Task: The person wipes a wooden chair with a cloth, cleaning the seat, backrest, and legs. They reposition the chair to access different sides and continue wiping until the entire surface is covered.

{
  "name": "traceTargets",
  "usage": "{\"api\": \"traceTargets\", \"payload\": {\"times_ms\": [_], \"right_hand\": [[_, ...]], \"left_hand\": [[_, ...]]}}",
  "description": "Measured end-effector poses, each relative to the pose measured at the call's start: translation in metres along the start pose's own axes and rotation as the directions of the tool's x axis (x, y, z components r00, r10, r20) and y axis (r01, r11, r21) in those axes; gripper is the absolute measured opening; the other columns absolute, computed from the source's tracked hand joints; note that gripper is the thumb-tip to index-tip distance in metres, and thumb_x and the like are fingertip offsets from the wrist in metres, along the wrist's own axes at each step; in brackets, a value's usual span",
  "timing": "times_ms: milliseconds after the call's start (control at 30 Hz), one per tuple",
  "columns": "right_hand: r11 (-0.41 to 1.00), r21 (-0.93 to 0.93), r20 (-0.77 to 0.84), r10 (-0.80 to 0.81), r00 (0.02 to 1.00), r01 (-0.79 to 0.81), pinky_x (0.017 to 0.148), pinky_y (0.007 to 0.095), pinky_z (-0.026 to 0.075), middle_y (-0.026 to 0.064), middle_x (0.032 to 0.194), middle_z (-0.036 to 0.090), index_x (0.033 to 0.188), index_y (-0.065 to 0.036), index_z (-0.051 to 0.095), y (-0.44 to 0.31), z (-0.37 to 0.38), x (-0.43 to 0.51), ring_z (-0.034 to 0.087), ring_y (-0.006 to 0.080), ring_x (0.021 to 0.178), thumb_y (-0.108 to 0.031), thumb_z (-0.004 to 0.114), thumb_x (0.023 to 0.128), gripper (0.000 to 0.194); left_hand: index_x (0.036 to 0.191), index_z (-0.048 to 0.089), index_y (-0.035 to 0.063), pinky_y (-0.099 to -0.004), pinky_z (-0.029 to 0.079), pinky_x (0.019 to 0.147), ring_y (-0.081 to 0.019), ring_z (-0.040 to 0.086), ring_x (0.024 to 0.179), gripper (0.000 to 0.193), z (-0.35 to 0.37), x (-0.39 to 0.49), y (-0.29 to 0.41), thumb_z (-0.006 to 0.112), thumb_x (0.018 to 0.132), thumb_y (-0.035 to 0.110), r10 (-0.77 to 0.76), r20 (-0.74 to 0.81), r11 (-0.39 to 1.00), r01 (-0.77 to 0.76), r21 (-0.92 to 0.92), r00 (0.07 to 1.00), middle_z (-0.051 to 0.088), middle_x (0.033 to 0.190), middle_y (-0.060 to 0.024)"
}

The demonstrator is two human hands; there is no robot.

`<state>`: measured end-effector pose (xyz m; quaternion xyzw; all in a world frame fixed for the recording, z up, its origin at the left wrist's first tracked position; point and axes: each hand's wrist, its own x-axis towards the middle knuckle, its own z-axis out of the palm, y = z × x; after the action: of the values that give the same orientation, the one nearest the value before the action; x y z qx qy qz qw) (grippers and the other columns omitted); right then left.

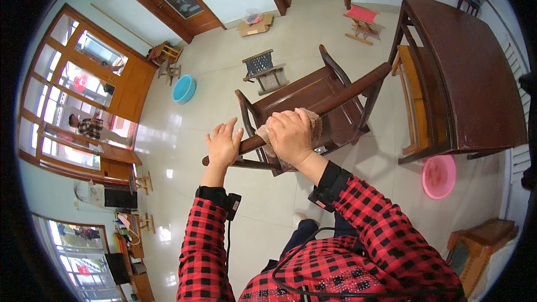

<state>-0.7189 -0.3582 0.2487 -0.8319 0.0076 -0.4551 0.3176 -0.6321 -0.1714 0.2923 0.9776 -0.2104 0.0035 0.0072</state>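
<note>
A dark wooden armchair (289,96) stands before me, with its long top rail (356,86) slanting across under my hands. My right hand (291,134) presses a brown, fluffy cloth (314,123) around the middle of this rail. Close to the rail's left end is my left hand (224,144), its fingers stretched out and spread. It seems to rest against the wood, and nothing is held in it. Below the rail, parts of the chair's back and seat are hidden by my right hand and the cloth.
A blue basin (184,88) and a folding stool (262,69) are on the tiled floor beyond the chair. At right stands a dark wooden table (470,75), with a pink basin (439,176) near it. A person (90,128) is visible through the doorway at left.
</note>
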Motion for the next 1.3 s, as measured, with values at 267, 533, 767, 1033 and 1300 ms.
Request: {"api": "traceTargets", "payload": {"times_ms": [267,533,767,1033,1300], "right_hand": [[0.248,0.900,0.066,0.735,0.675,-0.358,0.080,0.0292,0.049,0.0071,0.089,0.067,0.097,-0.001,0.064,0.017,-0.075,0.015,0.061,0.0142,0.087,-0.023,0.049,0.100,0.027],[0.074,0.991,-0.001,0.845,0.535,-0.115,0.101,0.0436,0.044,0.0155,0.135,0.049,0.122,0.000,0.050,0.009,-0.134,-0.091,0.052,0.0276,0.117,-0.036,0.040,0.101,0.043],[-0.332,0.943,0.283,0.834,0.474,0.021,0.101,0.0431,0.041,0.0107,0.122,0.055,0.123,-0.002,0.050,-0.013,-0.045,-0.137,0.053,0.0256,0.115,-0.047,0.034,0.101,0.052],[0.815,0.453,-0.477,0.563,0.674,-0.360,0.100,0.0397,0.037,0.0183,0.116,0.049,0.109,-0.001,0.055,-0.023,0.067,-0.084,0.048,0.0333,0.111,0.002,0.058,0.073,0.036],[0.620,0.391,-0.108,0.765,0.635,-0.680,0.071,0.0384,0.047,0.0103,0.087,0.057,0.097,-0.004,0.062,-0.016,0.066,-0.164,0.057,0.0281,0.080,-0.001,0.065,0.073,0.025]], "left_hand": [[0.136,0.046,0.0217,-0.0624,0.025,0.105,-0.0309,0.044,0.128,0.048,0.002,0.003,-0.007,0.036,0.097,0.048,0.054,0.006,0.997,-0.054,-0.052,0.999,0.057,0.129,-0.0085],[0.134,0.047,0.0205,-0.0627,0.026,0.104,-0.0315,0.047,0.125,0.047,0.010,0.005,-0.006,0.033,0.099,0.048,0.127,-0.029,0.992,-0.127,-0.007,0.991,0.060,0.125,-0.0088],[0.134,0.048,0.0203,-0.0613,0.026,0.104,-0.0299,0.049,0.124,0.048,0.005,0.006,-0.003,0.031,0.099,0.049,0.109,0.010,0.993,-0.108,-0.050,0.994,0.062,0.120,-0.0089],[0.131,0.051,0.0192,-0.0554,0.028,0.103,-0.0314,0.051,0.118,0.048,0.005,0.006,-0.008,0.031,0.099,0.048,0.127,-0.025,0.991,-0.128,-0.040,0.992,0.063,0.117,-0.0111],[0.130,0.053,0.0183,-0.0493,0.030,0.101,-0.0327,0.055,0.113,0.048,0.010,0.009,-0.013,0.030,0.099,0.048,0.128,-0.034,0.982,-0.132,-0.134,0.991,0.065,0.109,-0.0138]]}}
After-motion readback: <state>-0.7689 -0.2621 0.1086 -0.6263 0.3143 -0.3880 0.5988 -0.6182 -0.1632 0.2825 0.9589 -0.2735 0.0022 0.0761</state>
